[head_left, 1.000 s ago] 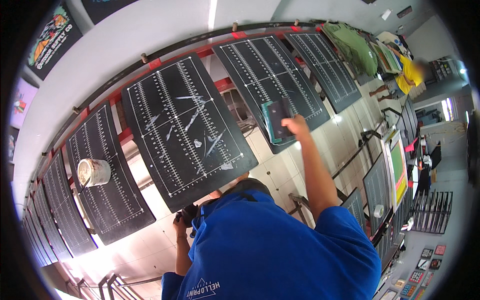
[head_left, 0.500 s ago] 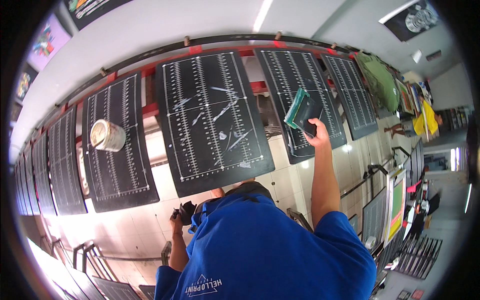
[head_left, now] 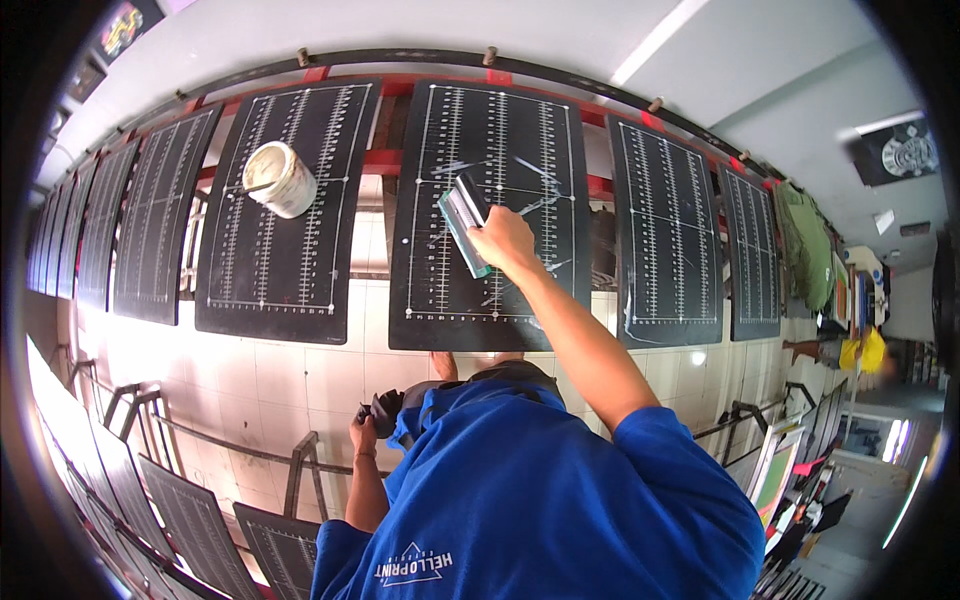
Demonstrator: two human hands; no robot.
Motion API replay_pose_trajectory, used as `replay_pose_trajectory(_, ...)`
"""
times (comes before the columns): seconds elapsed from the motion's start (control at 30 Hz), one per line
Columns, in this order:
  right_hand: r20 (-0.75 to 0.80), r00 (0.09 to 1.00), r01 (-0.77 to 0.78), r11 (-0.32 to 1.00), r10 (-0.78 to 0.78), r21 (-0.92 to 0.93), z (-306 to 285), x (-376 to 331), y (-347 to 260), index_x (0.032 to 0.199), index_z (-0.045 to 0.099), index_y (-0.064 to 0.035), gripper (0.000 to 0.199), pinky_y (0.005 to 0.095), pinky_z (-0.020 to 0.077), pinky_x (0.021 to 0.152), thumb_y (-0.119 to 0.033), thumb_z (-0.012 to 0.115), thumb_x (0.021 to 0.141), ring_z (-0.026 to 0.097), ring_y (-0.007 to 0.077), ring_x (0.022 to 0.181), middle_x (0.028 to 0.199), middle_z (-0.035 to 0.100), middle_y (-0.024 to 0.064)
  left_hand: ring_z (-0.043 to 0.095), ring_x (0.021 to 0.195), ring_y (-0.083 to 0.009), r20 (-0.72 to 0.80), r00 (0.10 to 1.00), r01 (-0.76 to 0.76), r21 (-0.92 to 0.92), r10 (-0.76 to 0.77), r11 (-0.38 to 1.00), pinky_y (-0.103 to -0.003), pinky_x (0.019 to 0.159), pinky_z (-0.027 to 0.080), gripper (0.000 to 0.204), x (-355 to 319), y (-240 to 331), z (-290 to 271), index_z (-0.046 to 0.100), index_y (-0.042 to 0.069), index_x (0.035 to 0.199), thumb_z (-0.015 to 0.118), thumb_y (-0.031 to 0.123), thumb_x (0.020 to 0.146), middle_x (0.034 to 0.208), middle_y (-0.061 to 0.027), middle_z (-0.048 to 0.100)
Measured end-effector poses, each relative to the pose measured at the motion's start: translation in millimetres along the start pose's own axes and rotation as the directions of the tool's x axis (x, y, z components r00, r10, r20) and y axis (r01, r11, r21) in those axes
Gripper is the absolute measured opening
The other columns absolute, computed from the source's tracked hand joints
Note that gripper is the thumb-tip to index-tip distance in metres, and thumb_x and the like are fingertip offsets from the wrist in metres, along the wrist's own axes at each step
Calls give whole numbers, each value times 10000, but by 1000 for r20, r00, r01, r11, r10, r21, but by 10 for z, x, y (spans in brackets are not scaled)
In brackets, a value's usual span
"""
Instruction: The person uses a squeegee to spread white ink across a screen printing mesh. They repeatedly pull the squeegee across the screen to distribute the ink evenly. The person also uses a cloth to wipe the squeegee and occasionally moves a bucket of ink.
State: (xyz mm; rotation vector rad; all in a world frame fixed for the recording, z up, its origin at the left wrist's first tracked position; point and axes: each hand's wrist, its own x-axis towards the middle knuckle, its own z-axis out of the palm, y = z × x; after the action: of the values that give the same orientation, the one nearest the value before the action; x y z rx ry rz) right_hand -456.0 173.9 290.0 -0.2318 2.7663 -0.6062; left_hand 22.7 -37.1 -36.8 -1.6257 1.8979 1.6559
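Lighting: bright, even daylight-white; ceiling tube light (head_left: 655,40) overhead. Glare: washed-out floor tiles (head_left: 120,340) at left. Focus: sharp centre, soft far right. Distortion: strong fisheye bending of the black platens (head_left: 285,270); black vignette at corners.

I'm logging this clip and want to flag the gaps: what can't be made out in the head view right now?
- Left hand: holds something dark; its kind is unclear, too small and partly behind the blue shirt.
- Squeegee: its handle is covered by the right hand.
- White tub: its contents cannot be seen.
- Black board under the squeegee: lower edge partly hidden by the person's head.
- Far right of the room: blurred and bent by the fisheye rim.
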Motion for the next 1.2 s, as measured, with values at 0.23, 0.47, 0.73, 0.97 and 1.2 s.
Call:
replay_pose_trajectory(0.23, -115, 966, 199, 949, -232, -245, 498, -447, -660, 993, 603, 89, 368, 444, 603, 686, -205, 687, 789, 717, 361, 753, 931, 661, 226, 684, 894, -244, -21, 998, 56, 42, -55, 998, -367, 817, 520, 383, -256, -223, -1, 702, -17, 1113, 629, 224, 825, 950, -165, 728)
replay_pose_trajectory(0.47, 83, 924, 329, 661, -374, -674, 923, -539, -918, 974, 639, 64, 328, 366, 527, 664, -203, 650, 784, 605, 285, 874, 893, 629, 163, 678, 906, -240, -41, 998, 41, 5, -41, 999, -365, 824, 514, 352, -119, 105, 29, 697, -18, 1113, 622, 205, 852, 962, -153, 727)
replay_pose_trajectory(0.73, 214, 976, -52, 998, 43, 36, -632, 355, -325, 957, 732, 29, 468, 426, 545, 841, -344, 657, 685, 703, 381, 961, 995, 708, 271, 656, 843, -182, -53, 998, 17, -121, -24, 992, -344, 781, 516, 334, -179, 19, -149, 712, -14, 1087, 611, 194, 845, 918, -118, 725)
replay_pose_trajectory(0.97, -108, 989, 71, 959, -104, -273, -41, 260, -221, 951, 704, -5, 283, 455, 573, 761, -243, 669, 801, 712, 364, 861, 927, 709, 199, 688, 859, -208, -101, 995, 22, 78, -14, 997, -364, 770, 534, 342, -343, -273, -277, 717, -8, 1109, 600, 182, 849, 927, -156, 734)
replay_pose_trajectory(1.2, -213, 927, 89, 733, -309, -675, 643, 261, -138, 922, 700, -8, 190, 401, 509, 651, -157, 614, 840, 651, 270, 771, 853, 665, 153, 685, 881, -230, -66, 996, 53, -6, -54, 999, -370, 802, 523, 359, 26, 141, 33, 688, -39, 1126, 632, 178, 846, 956, -167, 725)
